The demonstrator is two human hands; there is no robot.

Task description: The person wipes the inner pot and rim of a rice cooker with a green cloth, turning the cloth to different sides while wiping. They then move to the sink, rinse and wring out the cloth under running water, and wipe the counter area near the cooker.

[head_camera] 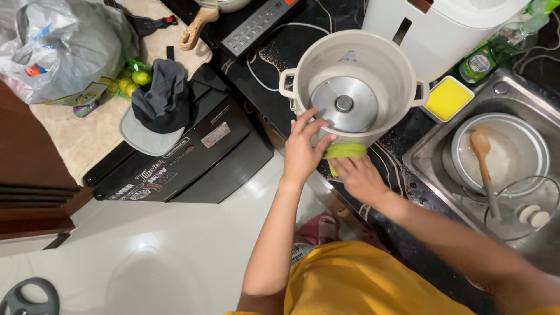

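Single head view, steeply down, close over counter (402,140).

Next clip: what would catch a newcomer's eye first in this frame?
The cream cooker body at top centre, steadied at its near wall by the left hand while the right hand presses a green cloth against it. To the right, the steel sink holds a pot with a wooden spoon. A grey cap lies left.

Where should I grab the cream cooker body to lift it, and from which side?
Take the cooker by its two side handles, left handle and right handle, coming in from both sides. They jut from the rim opposite each other; the wall between looks smooth and wide.
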